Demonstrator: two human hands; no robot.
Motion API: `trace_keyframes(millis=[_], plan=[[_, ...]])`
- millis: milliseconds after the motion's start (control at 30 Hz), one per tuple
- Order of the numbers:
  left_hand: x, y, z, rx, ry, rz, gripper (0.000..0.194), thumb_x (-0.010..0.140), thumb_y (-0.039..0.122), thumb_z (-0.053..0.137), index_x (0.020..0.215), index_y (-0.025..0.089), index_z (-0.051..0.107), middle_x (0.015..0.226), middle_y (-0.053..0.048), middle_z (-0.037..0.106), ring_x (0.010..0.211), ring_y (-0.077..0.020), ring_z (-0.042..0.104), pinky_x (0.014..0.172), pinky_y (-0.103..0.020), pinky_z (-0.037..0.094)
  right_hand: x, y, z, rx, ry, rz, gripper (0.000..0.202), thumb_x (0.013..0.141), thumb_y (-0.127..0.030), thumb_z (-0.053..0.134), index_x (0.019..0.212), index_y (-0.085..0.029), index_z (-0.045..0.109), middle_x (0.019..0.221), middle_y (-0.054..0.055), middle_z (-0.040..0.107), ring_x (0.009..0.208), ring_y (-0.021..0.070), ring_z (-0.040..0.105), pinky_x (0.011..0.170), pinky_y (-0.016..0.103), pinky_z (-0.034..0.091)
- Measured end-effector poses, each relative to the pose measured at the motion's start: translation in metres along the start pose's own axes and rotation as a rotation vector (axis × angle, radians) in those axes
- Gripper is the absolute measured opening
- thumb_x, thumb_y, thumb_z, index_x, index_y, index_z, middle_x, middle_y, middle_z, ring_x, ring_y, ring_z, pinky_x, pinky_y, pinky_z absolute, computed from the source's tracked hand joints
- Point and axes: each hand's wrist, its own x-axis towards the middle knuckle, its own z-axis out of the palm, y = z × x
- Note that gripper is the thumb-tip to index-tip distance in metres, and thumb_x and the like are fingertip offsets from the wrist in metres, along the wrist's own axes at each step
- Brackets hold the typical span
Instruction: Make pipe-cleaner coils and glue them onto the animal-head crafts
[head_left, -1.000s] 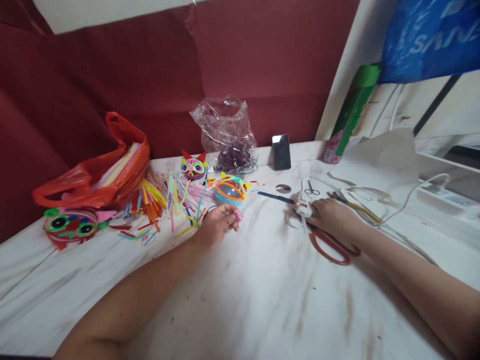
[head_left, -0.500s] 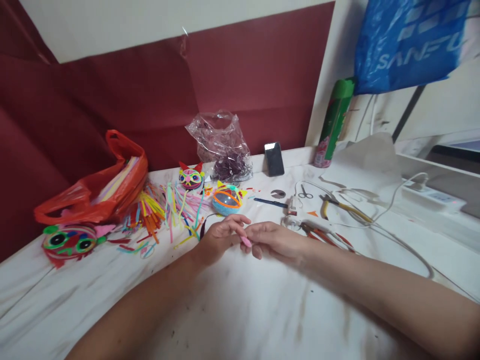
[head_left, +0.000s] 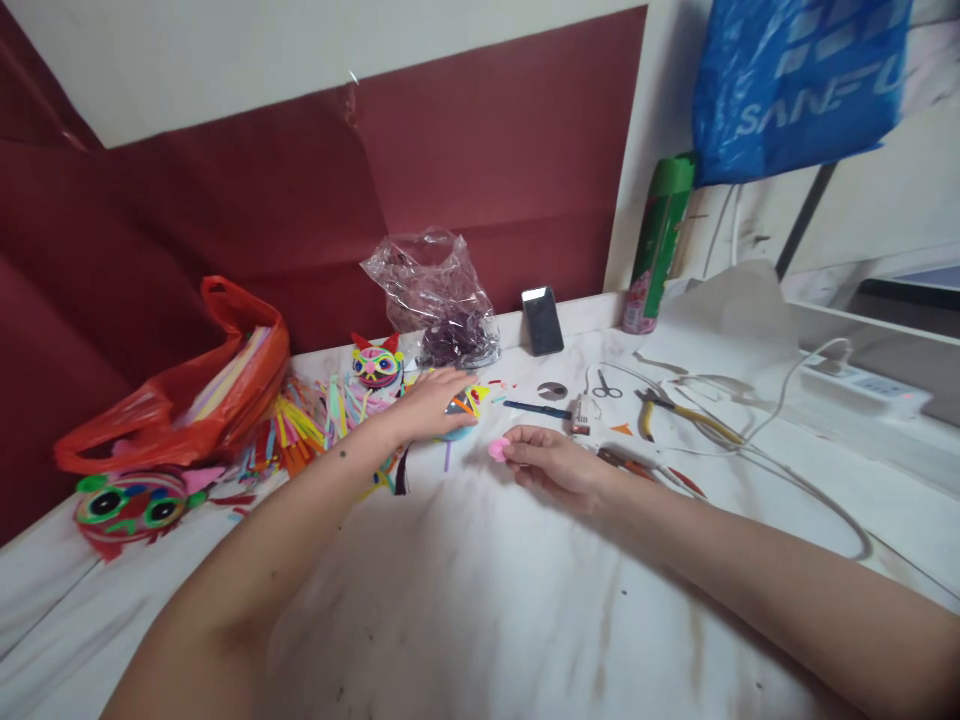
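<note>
On the marbled table (head_left: 480,620), our left hand (head_left: 439,405) lies spread over the ball (head_left: 456,405), our right hand (head_left: 551,462) near it. We judge the ball part-trimmed: glossy shell, blue base (head_left: 459,434), orange strip (head_left: 466,408); the pink disc (head_left: 497,449), pinched in our right fingertips, remains unattached.

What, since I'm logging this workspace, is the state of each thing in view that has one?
Right hand: pinching the pink piece
Left hand: at the decorated ball, grip unclear
Decorated ball: partly covered
Phone: propped, tilted
Spray can: upright, capped
Red bag: open, strips inside
Clear bag: holding dark purple material
Pliers: handles apart
Blue bag: hanging
Scissors: too small to tell
</note>
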Motion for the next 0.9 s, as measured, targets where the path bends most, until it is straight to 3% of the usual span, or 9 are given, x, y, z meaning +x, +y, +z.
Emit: trace_keyframes(millis=[67, 133, 233, 333, 500, 667, 900], plan=[[-0.01, 0.007, 0.003, 0.062, -0.029, -0.047, 0.062, 0.073, 0.046, 0.06, 0.127, 0.02, 0.047, 0.124, -0.01, 0.049, 0.115, -0.0269, 0.045, 0.097, -0.041, 0.037, 0.002, 0.0, -0.003, -0.007, 0.04, -0.03, 0.022, 0.061, -0.024, 0.077, 0.067, -0.015, 0.058, 0.057, -0.004, 0.057, 0.047, 0.0042, 0.042, 0.045, 0.018, 0.031], [-0.027, 0.015, 0.007, 0.138, 0.015, -0.136, 0.064, 0.067, 0.049, 0.063, 0.123, 0.021, 0.05, 0.122, -0.011, 0.048, 0.114, -0.029, 0.044, 0.096, -0.042, 0.037, 0.004, 0.001, -0.004, -0.003, 0.068, -0.057, 0.023, 0.06, -0.025, 0.077, 0.064, -0.015, 0.057, 0.051, -0.005, 0.053, 0.045, 0.0047, 0.041, 0.044, 0.019, 0.031], [-0.053, 0.022, 0.015, 0.212, 0.037, -0.179, 0.068, 0.063, 0.048, 0.068, 0.123, 0.023, 0.05, 0.135, -0.012, 0.037, 0.124, -0.0324, 0.033, 0.101, -0.046, 0.032, 0.01, 0.005, -0.004, 0.013, 0.123, -0.081, 0.025, 0.059, -0.027, 0.077, 0.063, -0.015, 0.056, 0.051, -0.004, 0.053, 0.047, 0.006, 0.045, 0.045, 0.019, 0.032], [-0.068, 0.022, 0.024, 0.239, 0.066, -0.191, 0.071, 0.067, 0.044, 0.065, 0.13, 0.022, 0.042, 0.14, -0.013, 0.034, 0.128, -0.0322, 0.029, 0.104, -0.048, 0.027, 0.02, 0.01, 0.0, -0.016, 0.183, -0.112, 0.026, 0.061, -0.03, 0.077, 0.064, -0.016, 0.055, 0.055, -0.002, 0.056, 0.05, 0.007, 0.048, 0.045, 0.02, 0.035], [-0.077, 0.012, 0.038, 0.229, 0.181, -0.248, 0.06, 0.074, 0.042, 0.059, 0.128, 0.021, 0.044, 0.136, -0.015, 0.04, 0.125, -0.0327, 0.036, 0.1, -0.05, 0.032, 0.05, 0.013, 0.012, -0.069, 0.276, -0.214, 0.031, 0.06, -0.032, 0.077, 0.065, -0.019, 0.051, 0.059, -0.002, 0.057, 0.057, 0.0104, 0.056, 0.045, 0.02, 0.04], [-0.085, 0.004, 0.05, 0.167, 0.334, -0.284, 0.061, 0.073, 0.044, 0.059, 0.127, 0.019, 0.044, 0.132, -0.015, 0.043, 0.124, -0.0303, 0.037, 0.102, -0.047, 0.031, 0.083, 0.017, 0.025, -0.098, 0.289, -0.234, 0.032, 0.06, -0.03, 0.077, 0.063, -0.019, 0.047, 0.057, -0.004, 0.055, 0.06, 0.012, 0.058, 0.046, 0.02, 0.042], [-0.086, 0.0, 0.056, 0.154, 0.436, -0.279, 0.06, 0.07, 0.042, 0.063, 0.121, 0.014, 0.049, 0.123, -0.016, 0.047, 0.118, -0.0307, 0.04, 0.102, -0.046, 0.031, 0.099, 0.028, 0.034, -0.139, 0.277, -0.239, 0.023, 0.062, -0.025, 0.073, 0.063, -0.018, 0.052, 0.056, -0.004, 0.055, 0.055, 0.0099, 0.054, 0.049, 0.022, 0.044]])
